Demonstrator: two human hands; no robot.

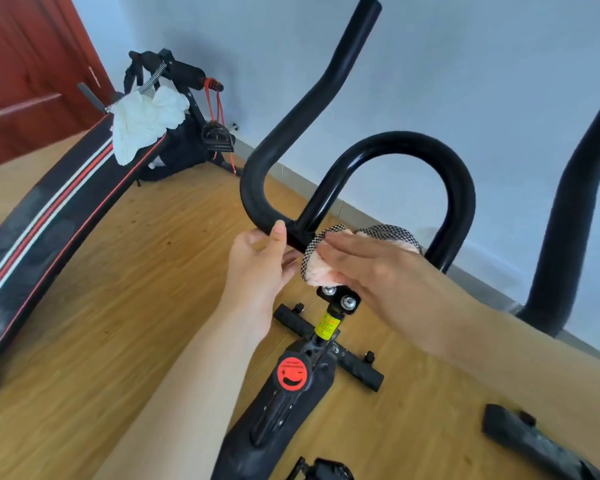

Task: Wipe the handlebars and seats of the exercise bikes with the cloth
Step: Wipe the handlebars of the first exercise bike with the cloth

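Here the right hand (368, 261) lies flat, hiding most of the cloth (321, 271) on the handlebar (257, 174); the left hand (260, 261) grips the bar.

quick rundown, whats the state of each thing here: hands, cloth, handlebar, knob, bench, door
left hand: gripping the handlebar's left bend
right hand: flat, pressing the cloth
cloth: bunched against the handlebar's centre
handlebar: upright, being wiped
red knob: on the frame, untouched
sit-up bench: on the floor, white rag draped over it
door: shut
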